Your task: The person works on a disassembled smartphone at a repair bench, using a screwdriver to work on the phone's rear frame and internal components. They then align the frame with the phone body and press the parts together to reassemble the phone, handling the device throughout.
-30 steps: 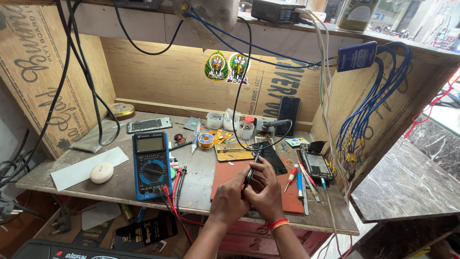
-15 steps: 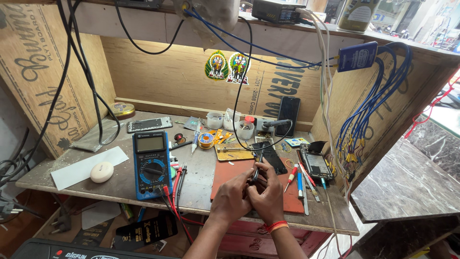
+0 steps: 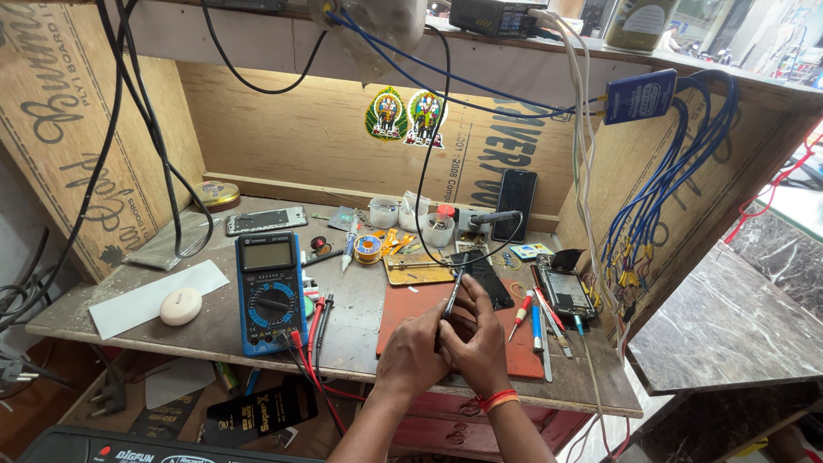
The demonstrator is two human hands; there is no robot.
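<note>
Holding a slim dark soldering iron (image 3: pixel 453 296) between them, the left hand (image 3: pixel 414 353) and right hand (image 3: pixel 474 343) are closed together over the red work mat (image 3: pixel 403 310), fingers curled tight (whatever small part they may pinch is hidden). The tool's tip points up and away toward a dark phone (image 3: pixel 484 279) lying just beyond. A blue multimeter (image 3: pixel 269 291) sits to the left, its red and black probe leads (image 3: pixel 310 330) trailing near the left wrist, within easy reach.
</note>
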